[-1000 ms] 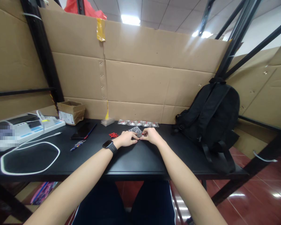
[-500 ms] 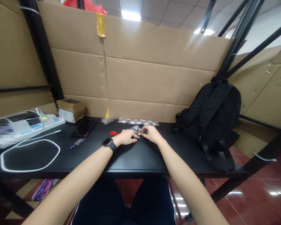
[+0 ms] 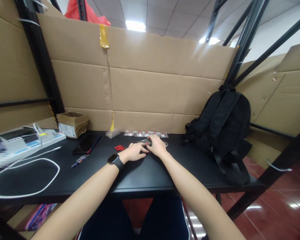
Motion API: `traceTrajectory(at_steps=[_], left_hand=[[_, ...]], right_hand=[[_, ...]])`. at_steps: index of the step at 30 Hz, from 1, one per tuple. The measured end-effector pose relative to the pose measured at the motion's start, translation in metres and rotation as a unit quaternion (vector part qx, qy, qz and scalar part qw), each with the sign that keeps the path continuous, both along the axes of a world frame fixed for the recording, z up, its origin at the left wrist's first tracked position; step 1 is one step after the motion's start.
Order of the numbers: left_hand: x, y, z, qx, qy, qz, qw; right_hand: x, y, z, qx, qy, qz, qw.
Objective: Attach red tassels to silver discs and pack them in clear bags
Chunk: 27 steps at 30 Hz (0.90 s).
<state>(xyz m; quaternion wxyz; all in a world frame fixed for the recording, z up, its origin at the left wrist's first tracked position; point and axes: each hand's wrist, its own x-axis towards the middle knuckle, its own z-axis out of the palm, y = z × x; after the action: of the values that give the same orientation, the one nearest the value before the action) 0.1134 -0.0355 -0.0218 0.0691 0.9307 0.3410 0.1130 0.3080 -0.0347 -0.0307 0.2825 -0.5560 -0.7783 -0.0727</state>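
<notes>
A small clear plastic bag point(image 3: 143, 141) with something red by its edge lies between my hands at the middle of the black table. My left hand point(image 3: 134, 152), with a dark watch on its wrist, holds the bag's near left side, fingers curled. From the right, my right hand point(image 3: 158, 146) pinches the bag's other side; its fingertips partly hide the contents. A pale round object point(image 3: 166, 144), perhaps a ring or a roll of tape, shows just past the right hand. Left of my hands sits a small pile of red pieces point(image 3: 119, 148).
Behind my hands runs a row of several small clear packets point(image 3: 132, 133). Farther left are a folded clear plastic piece point(image 3: 113, 133), a phone point(image 3: 86, 144), keys point(image 3: 79, 160), a cardboard box point(image 3: 73, 124) and a power strip point(image 3: 27, 150). A black backpack point(image 3: 222, 130) stands right.
My right hand has shifted slightly left over the bag, closer to my left hand. The round object now shows to the right of it. The whole view has tilted a little upward.
</notes>
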Motion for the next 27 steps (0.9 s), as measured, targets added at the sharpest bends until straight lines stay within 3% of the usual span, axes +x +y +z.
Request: traceTrajectory(at_steps=[8, 13, 21, 24, 27], left_hand=[[-0.002, -0.003, 0.002, 0.017, 0.004, 0.036, 0.999], [-0.009, 0.002, 0.002, 0.032, 0.009, 0.070, 0.997], [-0.014, 0.008, 0.001, 0.000, 0.031, 0.049, 0.998], [-0.015, 0.008, 0.003, 0.000, 0.018, 0.041, 0.999], [-0.017, 0.008, 0.007, 0.018, -0.025, 0.031, 0.999]], right_hand=[[-0.008, 0.012, 0.000, -0.011, -0.033, -0.049, 0.998], [-0.001, 0.005, -0.001, -0.014, -0.017, -0.022, 1.000], [-0.006, 0.008, -0.004, -0.011, -0.005, -0.043, 0.999], [-0.004, 0.009, -0.002, -0.024, 0.015, -0.012, 1.000], [0.008, 0.007, 0.004, -0.049, 0.070, 0.066, 0.994]])
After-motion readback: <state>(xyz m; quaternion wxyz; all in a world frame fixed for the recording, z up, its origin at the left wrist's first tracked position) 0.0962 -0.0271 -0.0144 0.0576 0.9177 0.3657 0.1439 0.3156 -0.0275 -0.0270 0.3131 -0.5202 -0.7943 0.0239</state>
